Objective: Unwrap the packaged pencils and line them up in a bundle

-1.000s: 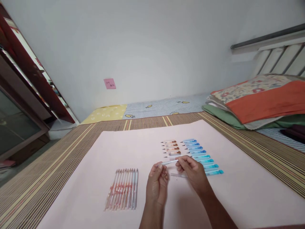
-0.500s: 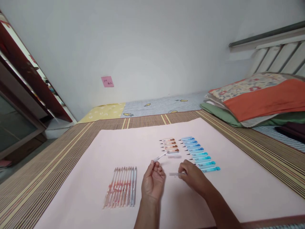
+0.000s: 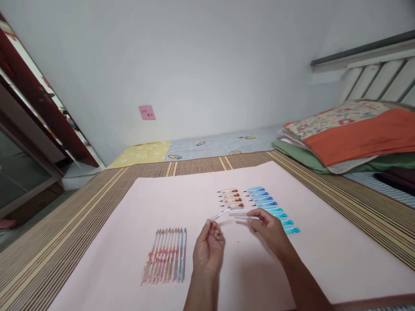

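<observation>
My left hand (image 3: 209,248) is palm up, pinching a slim white pen (image 3: 220,214) between thumb and fingertips, its far end pointing away to the right. Beside it, my right hand (image 3: 269,229) reaches over the paper with thumb and fingers on the end of a clear greyish pen cap (image 3: 241,217). Another clear cap lies just beyond it, close alongside. Past the hands are several brown-ended pens (image 3: 231,195) with dark tips pointing left. A column of blue and turquoise pens (image 3: 264,198) runs to their right, partly hidden by my right hand.
A row of clear pens with reddish markings (image 3: 165,255) lies left of my left hand. Pale pink paper (image 3: 162,194) covers part of the striped mat (image 3: 97,194). Folded bedding (image 3: 350,134) is stacked at the right, near the wall (image 3: 207,65) and its pink note (image 3: 147,112).
My right hand has moved away from me with the clear cap, bringing it alongside the cap lying on the paper, and its fingers are less curled. My left hand has barely moved.
</observation>
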Available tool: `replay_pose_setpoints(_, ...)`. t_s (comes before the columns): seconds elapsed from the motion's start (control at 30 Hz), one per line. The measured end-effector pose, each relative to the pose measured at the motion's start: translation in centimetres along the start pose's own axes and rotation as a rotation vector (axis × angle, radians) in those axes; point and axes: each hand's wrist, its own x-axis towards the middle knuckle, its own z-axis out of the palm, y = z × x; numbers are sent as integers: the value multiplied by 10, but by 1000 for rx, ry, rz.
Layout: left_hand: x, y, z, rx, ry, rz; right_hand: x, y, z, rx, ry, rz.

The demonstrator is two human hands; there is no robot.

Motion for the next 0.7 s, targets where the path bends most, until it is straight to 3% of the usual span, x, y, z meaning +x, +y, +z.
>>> replay_pose_setpoints(0.17,-1,-4,2,34,44,27,-3,-14,-4,218,60,55)
replay_pose_setpoints(0.7,-4,-8,5,133,30,128,-5,-26,-17,106,41,-36)
